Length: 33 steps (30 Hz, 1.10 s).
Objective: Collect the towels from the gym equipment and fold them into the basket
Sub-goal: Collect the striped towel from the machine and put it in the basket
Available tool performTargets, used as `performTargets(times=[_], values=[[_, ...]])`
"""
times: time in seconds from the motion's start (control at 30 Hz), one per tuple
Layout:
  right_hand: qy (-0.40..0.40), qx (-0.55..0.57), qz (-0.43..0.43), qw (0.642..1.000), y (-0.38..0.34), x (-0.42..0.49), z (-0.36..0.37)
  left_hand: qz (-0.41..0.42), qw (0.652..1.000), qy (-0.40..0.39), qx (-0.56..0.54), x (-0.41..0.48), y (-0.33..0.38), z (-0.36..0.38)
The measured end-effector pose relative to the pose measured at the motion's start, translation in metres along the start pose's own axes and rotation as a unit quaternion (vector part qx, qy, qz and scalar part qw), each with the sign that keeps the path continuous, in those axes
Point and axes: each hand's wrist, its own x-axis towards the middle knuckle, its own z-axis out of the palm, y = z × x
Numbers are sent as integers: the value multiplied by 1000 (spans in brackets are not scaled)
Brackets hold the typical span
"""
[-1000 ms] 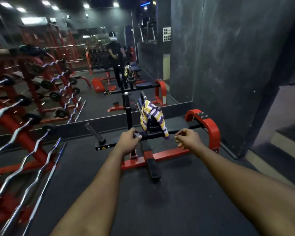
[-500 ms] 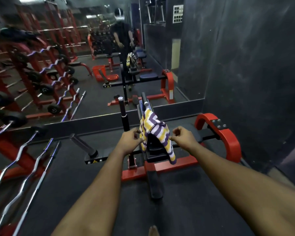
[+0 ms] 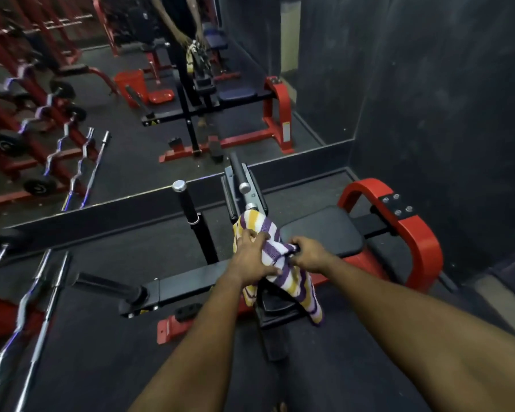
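Both hands are on the striped towel (image 3: 298, 281): the left hand (image 3: 252, 257) lies over its upper part with fingers curled into the cloth, gripping it, and the right hand (image 3: 309, 254) is closed in a fist, pinching a bunched fold just beside the left. The purple, yellow and white towel is draped over the middle post of a black and red gym machine (image 3: 185, 285), its loose end hanging down towards the machine's base. A black pad (image 3: 321, 230) sits just behind the right hand, with a red curved frame (image 3: 411, 233) beyond it. Chrome barbells (image 3: 42, 292) lean at the left, and a wall mirror (image 3: 161, 129) reflects the machine and the person's arms.
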Motion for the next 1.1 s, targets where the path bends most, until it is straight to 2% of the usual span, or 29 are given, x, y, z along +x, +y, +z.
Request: performTargets(times=[0.17,0.27,0.4,0.47,0.57,0.67,0.77,0.87,1.03,1.1], values=[[37,3,-50,998,3,14,-21,20,999,36,22,12,10,-10],[41,21,-107,993,-6,7,-43,-6,998,68,14,6,28,-27],[62,9,-191,980,-17,-20,-78,-16,986,163,30,-27,66,-48],[32,-22,-213,976,-19,-39,-96,-11,976,214,26,-51,85,-57],[-22,-142,-227,963,-19,-76,-123,-18,962,266,60,-89,115,-71],[-21,-200,-233,952,-12,-108,-142,-55,950,292,93,-129,127,-79],[-3,-163,-240,957,1,-134,-149,-98,940,312,96,-175,139,-81],[-4,-140,-262,955,-2,-165,-143,-133,941,299,87,-218,164,-87],[-50,-16,-286,957,-4,-206,-113,-139,933,326,63,-268,184,-111],[-73,-22,-324,943,-11,-241,-90,-146,933,323,56,-308,198,-121]])
